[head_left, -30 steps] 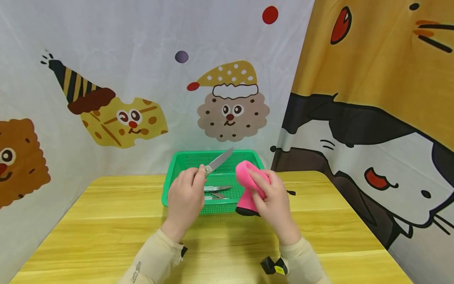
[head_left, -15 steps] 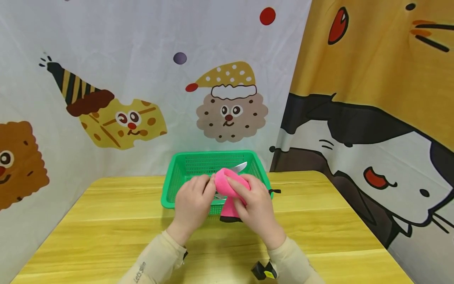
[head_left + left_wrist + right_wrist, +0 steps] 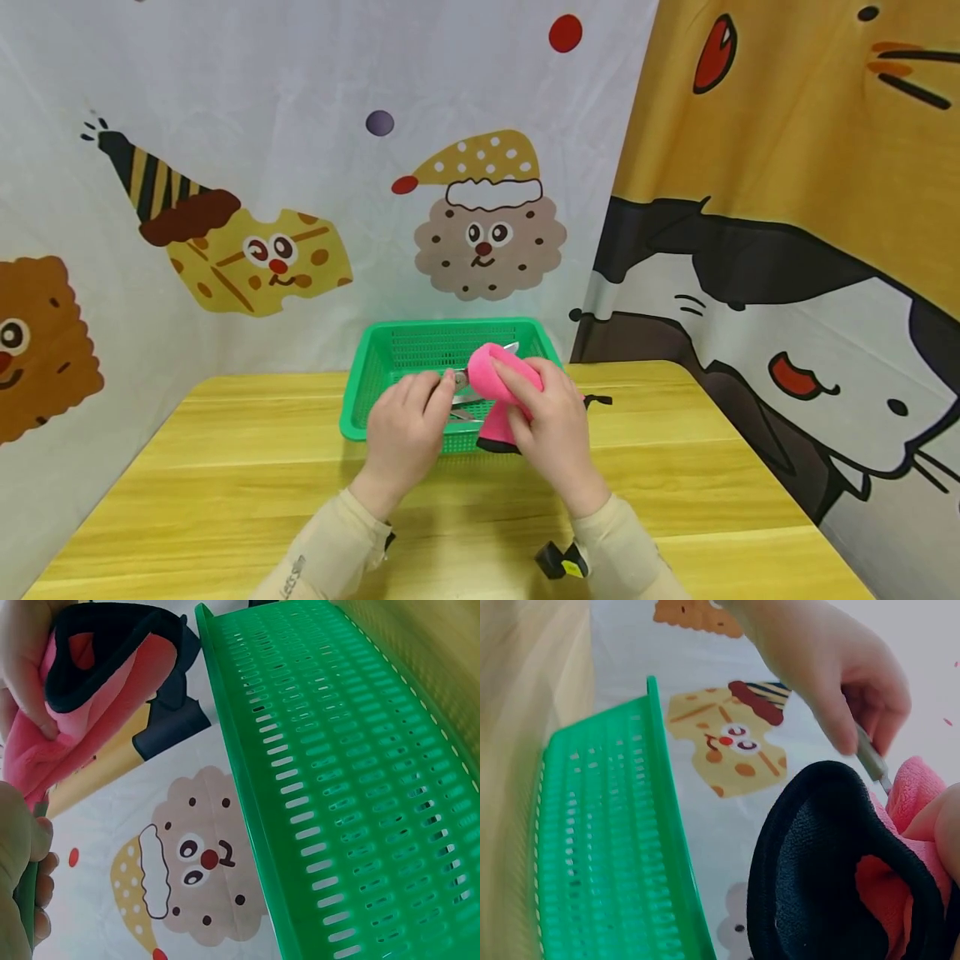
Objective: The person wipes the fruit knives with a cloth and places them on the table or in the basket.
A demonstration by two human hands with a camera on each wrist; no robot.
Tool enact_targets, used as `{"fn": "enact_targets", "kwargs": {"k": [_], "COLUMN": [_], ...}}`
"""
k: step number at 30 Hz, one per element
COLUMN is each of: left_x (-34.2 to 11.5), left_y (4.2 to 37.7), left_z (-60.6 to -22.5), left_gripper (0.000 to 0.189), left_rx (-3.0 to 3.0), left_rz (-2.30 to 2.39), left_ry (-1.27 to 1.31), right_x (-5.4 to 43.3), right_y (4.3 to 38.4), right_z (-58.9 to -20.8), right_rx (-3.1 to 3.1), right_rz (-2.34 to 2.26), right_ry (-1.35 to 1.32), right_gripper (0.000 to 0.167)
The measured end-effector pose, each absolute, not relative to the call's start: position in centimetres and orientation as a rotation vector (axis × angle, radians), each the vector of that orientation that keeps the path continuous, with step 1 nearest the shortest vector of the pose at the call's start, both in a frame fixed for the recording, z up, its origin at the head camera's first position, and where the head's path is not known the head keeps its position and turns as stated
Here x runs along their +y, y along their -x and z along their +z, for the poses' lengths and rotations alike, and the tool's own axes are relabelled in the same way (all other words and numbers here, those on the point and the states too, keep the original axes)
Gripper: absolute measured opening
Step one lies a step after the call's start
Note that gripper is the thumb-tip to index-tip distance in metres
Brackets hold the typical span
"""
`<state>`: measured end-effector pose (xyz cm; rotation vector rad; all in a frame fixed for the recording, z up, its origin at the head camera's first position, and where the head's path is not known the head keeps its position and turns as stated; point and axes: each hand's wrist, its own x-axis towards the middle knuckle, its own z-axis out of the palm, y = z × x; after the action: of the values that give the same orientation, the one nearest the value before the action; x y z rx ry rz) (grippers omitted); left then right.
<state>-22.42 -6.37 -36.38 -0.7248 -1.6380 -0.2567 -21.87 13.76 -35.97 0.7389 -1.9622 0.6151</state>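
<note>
My left hand grips the handle of a knife above the green basket. Its blade points right and passes behind or inside a folded pink cloth with black edging; only the tip shows past it. With thumb and fingers my right hand pinches this cloth against the blade. The right wrist view shows the knife handle running from the left hand to the cloth, whose black-rimmed fold gapes toward the camera. The left wrist view shows the pink cloth near the left hand.
The green perforated basket stands on the wooden table beneath both hands. Further knives lie inside it, partly hidden. A cartoon-printed curtain hangs behind the table. A small black device is at the right wrist.
My hands came together, bringing the cloth over the bare knife blade near the handle. Since then the cloth has shifted slightly right and up along the blade, uncovering part of the handle.
</note>
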Motion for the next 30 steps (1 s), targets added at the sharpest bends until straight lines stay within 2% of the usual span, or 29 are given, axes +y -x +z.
{"fn": "enact_targets", "kwargs": {"k": [18, 25, 30], "left_x": [-6.7, -7.1, -7.3], "left_y": [22.4, 22.6, 22.6], "left_z": [-36.3, -36.3, -36.1], "left_gripper": [0.013, 0.013, 0.012], "left_rx": [-1.664, -1.668, -1.675], "left_rz": [-0.281, -0.293, -0.294], "left_ry": [0.716, 0.7, 0.698], "right_x": [15.9, 16.4, 16.5], "right_y": [22.9, 22.8, 22.6], "right_z": [-35.5, -35.4, -35.3], "right_rx": [-1.992, -2.008, -1.953], "right_rz": [0.632, 0.672, 0.697], "right_ry": [-0.609, -0.52, -0.579], "right_gripper": [0.051, 0.046, 0.045]}}
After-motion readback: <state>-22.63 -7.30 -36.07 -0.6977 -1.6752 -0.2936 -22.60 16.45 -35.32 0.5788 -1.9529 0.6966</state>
